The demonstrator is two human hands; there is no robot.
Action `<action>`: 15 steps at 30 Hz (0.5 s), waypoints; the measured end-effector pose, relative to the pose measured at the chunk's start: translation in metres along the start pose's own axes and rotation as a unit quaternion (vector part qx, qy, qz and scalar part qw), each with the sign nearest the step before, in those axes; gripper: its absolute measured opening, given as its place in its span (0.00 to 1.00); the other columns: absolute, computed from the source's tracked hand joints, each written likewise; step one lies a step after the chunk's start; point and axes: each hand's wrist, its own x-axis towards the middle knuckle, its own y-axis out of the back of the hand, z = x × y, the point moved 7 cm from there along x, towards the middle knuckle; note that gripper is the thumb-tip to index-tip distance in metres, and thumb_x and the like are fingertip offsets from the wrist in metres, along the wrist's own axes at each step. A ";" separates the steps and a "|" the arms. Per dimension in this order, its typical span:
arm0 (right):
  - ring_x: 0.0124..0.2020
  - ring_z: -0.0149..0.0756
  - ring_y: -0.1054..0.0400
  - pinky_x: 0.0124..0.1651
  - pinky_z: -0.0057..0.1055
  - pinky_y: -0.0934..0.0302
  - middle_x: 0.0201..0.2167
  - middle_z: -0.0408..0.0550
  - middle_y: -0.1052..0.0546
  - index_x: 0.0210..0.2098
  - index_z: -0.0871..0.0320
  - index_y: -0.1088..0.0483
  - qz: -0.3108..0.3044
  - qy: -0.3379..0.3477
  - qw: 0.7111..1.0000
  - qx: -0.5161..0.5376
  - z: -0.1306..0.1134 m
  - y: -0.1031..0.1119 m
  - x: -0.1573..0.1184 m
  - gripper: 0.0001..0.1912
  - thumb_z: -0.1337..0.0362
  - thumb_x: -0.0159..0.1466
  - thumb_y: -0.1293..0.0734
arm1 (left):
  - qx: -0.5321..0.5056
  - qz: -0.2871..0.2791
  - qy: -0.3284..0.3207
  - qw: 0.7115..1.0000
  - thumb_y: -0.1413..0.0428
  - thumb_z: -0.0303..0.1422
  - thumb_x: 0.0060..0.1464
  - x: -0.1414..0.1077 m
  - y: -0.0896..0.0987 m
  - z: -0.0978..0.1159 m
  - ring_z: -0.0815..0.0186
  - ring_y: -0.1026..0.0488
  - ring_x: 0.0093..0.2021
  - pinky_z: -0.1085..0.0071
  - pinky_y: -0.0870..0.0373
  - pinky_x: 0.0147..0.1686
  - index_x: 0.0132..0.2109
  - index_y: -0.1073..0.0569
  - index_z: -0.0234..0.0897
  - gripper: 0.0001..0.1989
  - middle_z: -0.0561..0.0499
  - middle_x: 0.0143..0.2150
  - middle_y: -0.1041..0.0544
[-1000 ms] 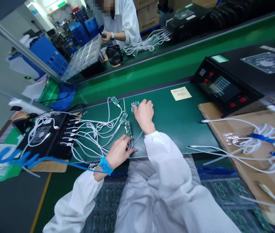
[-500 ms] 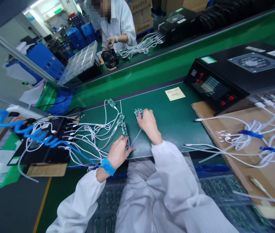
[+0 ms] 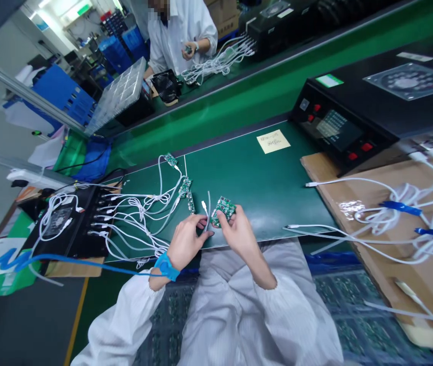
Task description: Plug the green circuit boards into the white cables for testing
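Observation:
My right hand [image 3: 235,229] grips a green circuit board [image 3: 224,209] near the front edge of the green mat [image 3: 239,168]. Close beside it, my left hand [image 3: 189,238] is closed on a white cable [image 3: 206,207], whose plug points up between finger and thumb. A blue wrist strap [image 3: 166,266] circles my left wrist. Just beyond the left hand lie more boards joined to white cables, one narrow board [image 3: 190,202] nearest the fingers and another board [image 3: 171,159] farther back.
At left, a black box [image 3: 82,223] feeds several white cables. A black device with a screen [image 3: 338,127] stands at right behind cardboard [image 3: 426,203] with bundled cables. A yellow note [image 3: 273,141] lies on the mat. Across the bench a person [image 3: 181,35] holds a small part.
My right hand has drawn the board back toward me and closer to my left hand. The cable plug now shows free of the board, in my left fingers.

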 end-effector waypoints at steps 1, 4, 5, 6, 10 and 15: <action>0.33 0.45 0.19 0.34 0.36 0.27 0.34 0.50 0.18 0.43 0.52 0.39 0.000 -0.003 0.999 0.035 0.002 -0.001 0.000 0.15 0.52 0.67 0.32 | -0.011 0.004 0.002 1.000 0.37 0.27 0.55 0.001 -0.001 -0.001 0.63 0.24 0.40 0.67 0.26 0.40 0.53 0.24 0.35 0.18 0.48 0.43 0.20; 0.34 0.42 0.19 0.37 0.37 0.25 0.39 0.50 0.18 0.44 0.53 0.39 0.007 -0.008 0.988 0.154 0.005 0.000 0.001 0.22 0.47 0.63 0.29 | -0.051 0.007 -0.006 0.999 0.42 0.24 0.55 0.001 -0.002 -0.001 0.64 0.24 0.39 0.65 0.24 0.44 0.57 0.26 0.34 0.21 0.48 0.42 0.23; 0.34 0.41 0.20 0.38 0.37 0.24 0.40 0.50 0.18 0.44 0.53 0.39 0.017 -0.005 0.982 0.186 0.005 0.001 0.001 0.23 0.46 0.62 0.28 | -0.081 0.002 -0.009 0.997 0.44 0.24 0.55 0.001 -0.002 -0.001 0.65 0.23 0.40 0.65 0.24 0.46 0.57 0.26 0.34 0.21 0.48 0.42 0.24; 0.34 0.40 0.20 0.38 0.37 0.24 0.40 0.49 0.18 0.44 0.53 0.38 0.030 -0.002 0.978 0.208 0.004 0.003 0.001 0.24 0.46 0.62 0.27 | -0.123 -0.010 -0.006 0.992 0.44 0.25 0.55 0.001 -0.002 -0.001 0.65 0.22 0.40 0.65 0.23 0.46 0.57 0.26 0.33 0.21 0.47 0.42 0.26; 0.34 0.37 0.21 0.39 0.32 0.26 0.36 0.45 0.18 0.44 0.54 0.35 0.057 0.010 0.972 0.230 -0.003 0.006 0.001 0.22 0.48 0.62 0.26 | -0.291 -0.077 0.068 0.951 0.40 0.36 0.59 0.000 -0.004 -0.001 0.67 0.21 0.34 0.71 0.22 0.35 0.53 0.29 0.32 0.18 0.48 0.42 0.28; 0.31 0.35 0.22 0.37 0.30 0.26 0.35 0.44 0.18 0.42 0.56 0.33 0.055 0.009 0.961 0.271 -0.011 0.008 0.003 0.22 0.54 0.57 0.22 | -0.360 -0.072 0.103 0.924 0.39 0.49 0.59 0.003 0.001 0.004 0.68 0.26 0.20 0.72 0.27 0.21 0.53 0.31 0.32 0.27 0.53 0.32 0.26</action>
